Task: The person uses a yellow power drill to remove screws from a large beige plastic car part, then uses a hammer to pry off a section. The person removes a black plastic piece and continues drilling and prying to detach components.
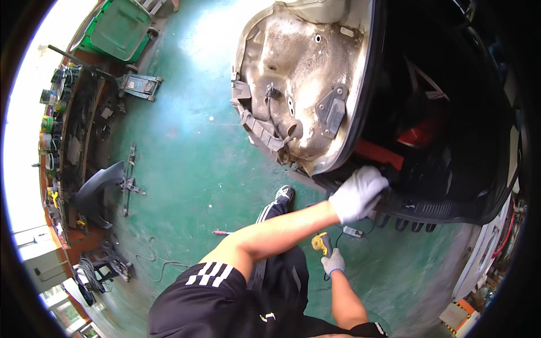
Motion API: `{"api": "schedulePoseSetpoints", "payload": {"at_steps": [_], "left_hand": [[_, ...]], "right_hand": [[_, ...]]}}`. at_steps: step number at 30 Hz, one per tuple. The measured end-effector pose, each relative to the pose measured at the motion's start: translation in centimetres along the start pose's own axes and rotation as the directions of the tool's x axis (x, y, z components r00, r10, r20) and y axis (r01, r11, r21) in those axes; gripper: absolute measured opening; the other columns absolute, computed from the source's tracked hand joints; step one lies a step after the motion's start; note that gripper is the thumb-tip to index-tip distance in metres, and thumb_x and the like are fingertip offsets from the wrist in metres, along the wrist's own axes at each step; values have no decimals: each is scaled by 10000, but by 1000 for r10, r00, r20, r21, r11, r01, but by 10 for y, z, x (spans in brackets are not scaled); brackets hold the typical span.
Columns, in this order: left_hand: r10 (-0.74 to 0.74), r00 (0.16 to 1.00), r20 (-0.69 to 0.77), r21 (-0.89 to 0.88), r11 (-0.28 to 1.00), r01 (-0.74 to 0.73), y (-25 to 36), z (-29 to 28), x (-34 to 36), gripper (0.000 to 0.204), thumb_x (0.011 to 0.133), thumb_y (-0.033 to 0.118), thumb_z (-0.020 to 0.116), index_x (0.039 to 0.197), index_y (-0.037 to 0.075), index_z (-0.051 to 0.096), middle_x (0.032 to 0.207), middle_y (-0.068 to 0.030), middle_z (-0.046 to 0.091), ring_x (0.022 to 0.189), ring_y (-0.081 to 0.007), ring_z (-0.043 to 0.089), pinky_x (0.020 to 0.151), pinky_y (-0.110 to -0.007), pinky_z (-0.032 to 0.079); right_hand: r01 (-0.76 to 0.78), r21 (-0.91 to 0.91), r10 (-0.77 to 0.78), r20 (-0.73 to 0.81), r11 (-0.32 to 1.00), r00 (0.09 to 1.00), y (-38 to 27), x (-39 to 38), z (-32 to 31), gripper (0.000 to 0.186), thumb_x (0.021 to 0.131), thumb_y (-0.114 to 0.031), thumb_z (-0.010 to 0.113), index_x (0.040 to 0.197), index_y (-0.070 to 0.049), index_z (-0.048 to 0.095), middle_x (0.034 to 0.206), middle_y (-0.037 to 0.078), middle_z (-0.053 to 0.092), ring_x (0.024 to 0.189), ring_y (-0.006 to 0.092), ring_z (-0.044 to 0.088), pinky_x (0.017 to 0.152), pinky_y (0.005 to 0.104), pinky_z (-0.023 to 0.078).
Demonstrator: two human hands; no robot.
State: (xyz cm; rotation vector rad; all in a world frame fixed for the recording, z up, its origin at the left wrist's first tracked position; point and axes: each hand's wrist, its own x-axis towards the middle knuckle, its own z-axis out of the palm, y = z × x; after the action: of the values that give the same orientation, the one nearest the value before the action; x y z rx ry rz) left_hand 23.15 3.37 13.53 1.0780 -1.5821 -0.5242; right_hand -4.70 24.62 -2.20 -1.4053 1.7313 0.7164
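My left hand (358, 194), in a white glove, is at the near edge of the dark open car trunk (434, 203). Its fingers are curled, and whatever they may hold is hidden. Lower down, my right hand (333, 262), in a grey-white glove, grips the handle of a yellow and black corded power tool (322, 243). The tool hangs above the floor, its yellow head pointing up and left. Beyond my left hand is the stripped, dirt-stained rear body panel (298, 73) of the car. Inside the trunk are red pieces (377, 153).
A white socket block (353, 231) lies on the green floor beside a dark cable. A red-handled tool (221, 232) lies near my foot. Along the left stand a cluttered shelf (73, 135), a loose grey fender (97, 188), a floor jack (140, 86) and a green bin (121, 31).
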Motion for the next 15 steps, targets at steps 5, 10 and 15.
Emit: {"api": "schedulePoseSetpoints", "payload": {"at_steps": [5,10,15], "left_hand": [[-77,976,203,-323,936,141,74,-92,-58,402,887,31,804,1267,43,675,1238,-184,666,1189,-404,639,1068,-483,517],[-711,612,346,-533,389,752,26,-183,-161,295,1006,111,774,1259,28,649,1212,-72,717,1096,-222,677,1028,-388,542],[-853,154,499,-669,-266,693,-77,-265,-241,167,1073,153,741,1207,76,676,992,24,692,908,-82,648,838,-263,526]], "right_hand": [[98,-53,-99,-2,994,995,13,52,71,561,876,-289,783,1369,-77,620,1275,279,759,1181,480,732,1040,551,585],[-21,50,22,-32,999,999,-32,26,84,504,856,-280,778,1276,-48,624,1218,292,759,1162,497,726,1019,576,580],[-105,37,107,-75,994,991,-74,18,120,469,876,-286,769,1247,-39,621,1189,289,768,1133,497,738,989,590,588]]}}
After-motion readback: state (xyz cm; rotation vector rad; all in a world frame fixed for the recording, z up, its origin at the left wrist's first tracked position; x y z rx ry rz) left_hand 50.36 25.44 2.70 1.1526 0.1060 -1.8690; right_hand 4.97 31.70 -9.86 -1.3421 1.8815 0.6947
